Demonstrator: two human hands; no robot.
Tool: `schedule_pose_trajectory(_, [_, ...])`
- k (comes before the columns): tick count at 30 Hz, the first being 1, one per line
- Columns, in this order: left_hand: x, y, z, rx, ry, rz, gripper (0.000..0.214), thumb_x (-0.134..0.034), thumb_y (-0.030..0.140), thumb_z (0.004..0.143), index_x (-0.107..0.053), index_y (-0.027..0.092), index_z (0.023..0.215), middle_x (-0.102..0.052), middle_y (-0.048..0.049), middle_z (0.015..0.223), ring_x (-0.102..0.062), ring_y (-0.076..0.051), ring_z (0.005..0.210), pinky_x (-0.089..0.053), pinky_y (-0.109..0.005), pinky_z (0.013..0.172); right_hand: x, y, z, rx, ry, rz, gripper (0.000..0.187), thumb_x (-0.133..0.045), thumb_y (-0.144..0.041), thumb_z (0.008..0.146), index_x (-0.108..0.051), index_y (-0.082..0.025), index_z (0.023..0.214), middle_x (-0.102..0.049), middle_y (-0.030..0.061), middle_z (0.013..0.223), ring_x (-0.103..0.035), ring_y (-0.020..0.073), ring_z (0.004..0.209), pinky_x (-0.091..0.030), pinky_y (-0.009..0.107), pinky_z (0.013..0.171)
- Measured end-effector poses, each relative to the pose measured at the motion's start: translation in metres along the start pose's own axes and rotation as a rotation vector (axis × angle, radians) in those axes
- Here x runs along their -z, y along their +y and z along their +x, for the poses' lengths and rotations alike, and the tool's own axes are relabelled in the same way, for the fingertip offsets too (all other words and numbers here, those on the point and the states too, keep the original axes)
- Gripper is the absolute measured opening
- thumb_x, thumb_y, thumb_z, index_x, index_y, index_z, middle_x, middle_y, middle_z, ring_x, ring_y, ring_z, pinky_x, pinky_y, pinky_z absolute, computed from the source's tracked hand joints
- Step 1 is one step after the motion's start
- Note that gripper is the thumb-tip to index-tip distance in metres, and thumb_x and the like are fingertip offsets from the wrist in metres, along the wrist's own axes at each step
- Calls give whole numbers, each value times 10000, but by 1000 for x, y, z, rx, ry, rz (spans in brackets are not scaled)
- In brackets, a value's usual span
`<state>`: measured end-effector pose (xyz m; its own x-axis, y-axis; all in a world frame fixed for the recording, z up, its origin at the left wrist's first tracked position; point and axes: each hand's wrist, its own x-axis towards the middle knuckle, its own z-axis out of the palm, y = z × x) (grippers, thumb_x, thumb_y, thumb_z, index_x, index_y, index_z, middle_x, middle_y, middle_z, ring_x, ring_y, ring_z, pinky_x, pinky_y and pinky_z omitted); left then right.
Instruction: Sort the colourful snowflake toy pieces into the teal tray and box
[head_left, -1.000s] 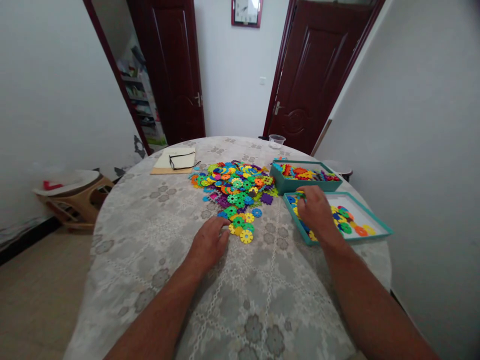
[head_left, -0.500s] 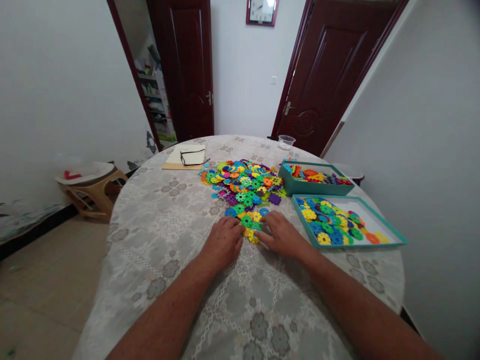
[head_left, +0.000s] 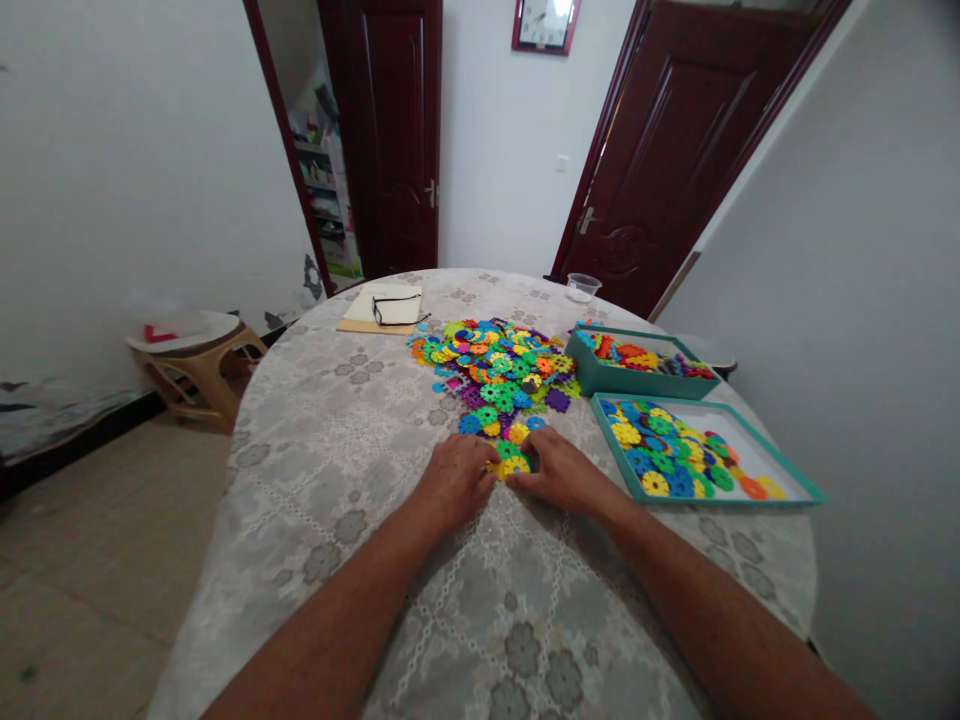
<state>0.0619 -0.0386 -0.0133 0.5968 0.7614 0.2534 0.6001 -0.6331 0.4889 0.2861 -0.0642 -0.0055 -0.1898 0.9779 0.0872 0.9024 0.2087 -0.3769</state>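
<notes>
1. Hands first: on my feed the left hand (head_left: 454, 480) & right hand (head_left: 561, 475) both lie low on the bench (head_left: 352, 440), palms down, fingertips turned in toward each other w/ only a small gap between.
2. In that gap sits a yellow disc (head_left: 514, 466), flat on the cloth, w/ a green disc (head_left: 507, 449) touching it on the far side. Both hands' fingertips reach the yellow one.
3. Hand state: fingers on each are held close together & slightly curled, not spread. I can't tell whether either hand nips the disc or just rests against it, since the tips hide its rim.
4. Direction: the disc lies right of the left hand & left of the right hand, just past the tips. Approx equal reach, neither clearly nearer. It's round & toothed, so no long axis to speak of.
5. Far side: the main pile (head_left: 499, 365) of coloured discs starts just beyond, near the knuckles but apart from them.
6. Right side: a shallow tray (head_left: 613, 450), part filled w/ discs, sits near the right wrist. A deeper box (head_left: 616, 378) is behind it; touching or just beside, I can't say.
7. Open room: bare cloth left of the left hand & on the near side under both forearms. Bench edges are well apart from the hands.
8. Far off: glasses (head_left: 395, 308) on a notebook (head_left: 360, 322), and a clear cup (head_left: 583, 288) near the far edge.
</notes>
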Motion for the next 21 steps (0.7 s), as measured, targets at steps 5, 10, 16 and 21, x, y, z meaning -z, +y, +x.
schedule_pose_trajectory(5, [-1, 2, 2, 46, 36, -247, 224, -621, 112, 839, -704, 203, 1026, -705, -54, 1054, -648, -218, 1026, -498, -344, 933, 3, -1, -2, 14, -11, 37, 290, -754, -406, 831, -605, -194, 962, -612, 43, 969, -570, 202, 875, -391, 294, 739])
schedule_pose_trajectory(10, [-2, 9, 2, 116, 11, -370, 424, -616, 125, 827, -661, 230, 1235, -697, -16, 986, -641, -185, 915, -503, -304, 830, 4, -9, -8, 69, -10, 109, 181, -720, -305, 864, -586, -205, 933, -619, 28, 935, -561, 190, 838, -374, 284, 719])
schedule_pose_trajectory(16, [-5, 10, 3, 19, -4, -298, 391, -637, 129, 837, -699, 225, 1211, -712, -43, 1079, -636, -213, 1012, -490, -330, 905, 1, -12, -9, 172, -9, 228, 80, -664, -212, 897, -595, -205, 858, -640, 14, 881, -565, 172, 808, -363, 271, 704])
schedule_pose_trajectory(21, [-3, 13, 4, 28, -4, -316, 306, -617, 132, 869, -718, 225, 1143, -736, -46, 1097, -653, -218, 1026, -483, -334, 924, 3, -15, -10, 209, -21, 355, 63, -642, -211, 927, -649, -203, 865, -676, 6, 862, -605, 169, 807, -390, 272, 716])
